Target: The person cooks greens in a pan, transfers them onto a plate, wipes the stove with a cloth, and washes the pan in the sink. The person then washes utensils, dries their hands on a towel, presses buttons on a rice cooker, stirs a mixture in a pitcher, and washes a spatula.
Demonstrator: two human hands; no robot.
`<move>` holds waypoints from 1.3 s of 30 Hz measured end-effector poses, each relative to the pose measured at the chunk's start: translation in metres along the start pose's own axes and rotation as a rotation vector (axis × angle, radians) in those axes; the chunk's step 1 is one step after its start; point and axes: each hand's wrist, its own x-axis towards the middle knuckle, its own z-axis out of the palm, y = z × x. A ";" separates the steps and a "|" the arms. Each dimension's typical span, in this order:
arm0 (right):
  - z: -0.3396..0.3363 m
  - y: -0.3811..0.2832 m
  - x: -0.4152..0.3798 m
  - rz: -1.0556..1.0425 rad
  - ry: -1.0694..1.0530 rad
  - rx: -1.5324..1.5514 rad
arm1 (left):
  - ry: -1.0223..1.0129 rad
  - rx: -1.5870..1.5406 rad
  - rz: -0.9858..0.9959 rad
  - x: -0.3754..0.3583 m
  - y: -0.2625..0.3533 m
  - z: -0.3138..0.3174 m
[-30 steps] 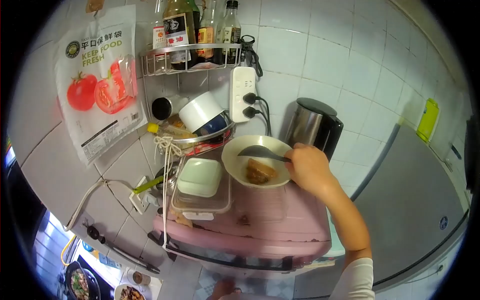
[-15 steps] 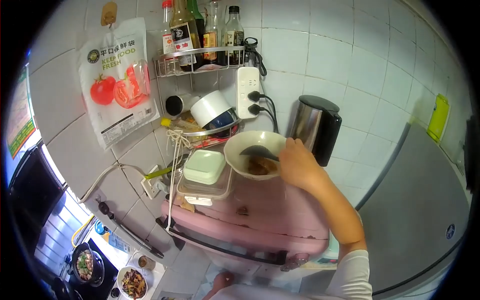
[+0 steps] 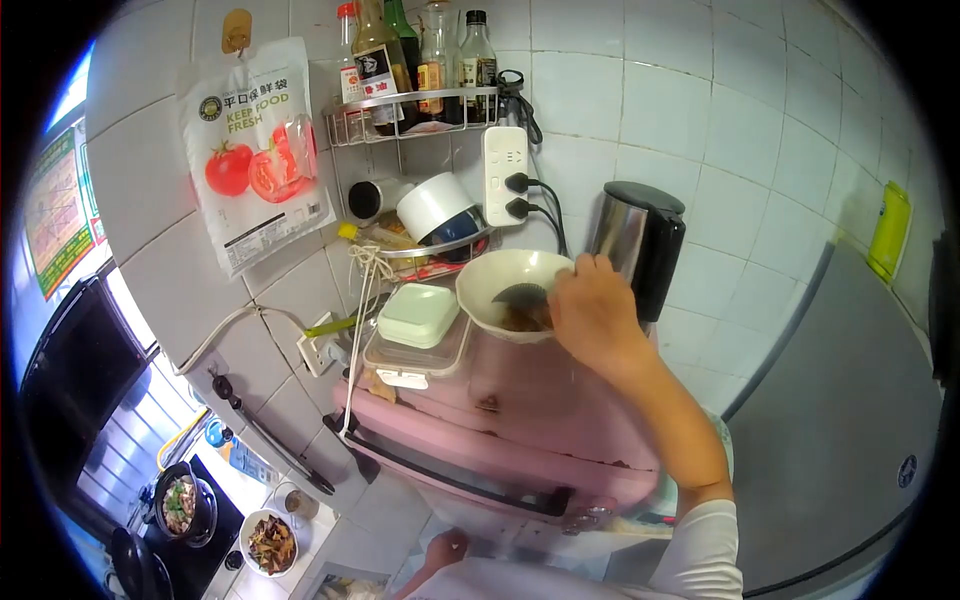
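Note:
My right hand [image 3: 603, 312] is closed on the handle of a dark spoon [image 3: 522, 296], whose head dips into a cream bowl [image 3: 488, 270] with a scalloped rim. Some brownish stuff [image 3: 520, 320] lies at the bottom of the bowl. The bowl stands on the pink top [image 3: 560, 400] of an appliance, just left of my hand. Low in the view, in front of the appliance, my left hand [image 3: 447, 548] hangs with its fingers curled. What it holds, if anything, is too small to make out.
Left of the bowl, a pale green box [image 3: 418, 315] rests on a clear lidded container [image 3: 402, 379]. Behind stand a kettle [image 3: 617, 225], a power strip [image 3: 504, 175] and a corner rack [image 3: 415, 98] of bottles. A pot [image 3: 183, 505] and a bowl of food [image 3: 270, 543] are at lower left.
The view has shifted slightly, so most things sit a little further right. My right hand has moved slightly at the bowl, and the spoon's head has turned within it.

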 end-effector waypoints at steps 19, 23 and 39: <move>0.084 -0.024 -0.387 0.641 -1.177 1.656 | 0.139 0.301 0.192 -0.047 0.074 0.058; 0.152 -0.076 -0.512 0.168 -1.036 0.651 | 0.180 0.224 -0.004 -0.071 0.112 0.061; 0.137 -0.142 -0.473 -0.503 -1.290 0.454 | 0.556 0.148 -0.560 -0.228 0.070 0.020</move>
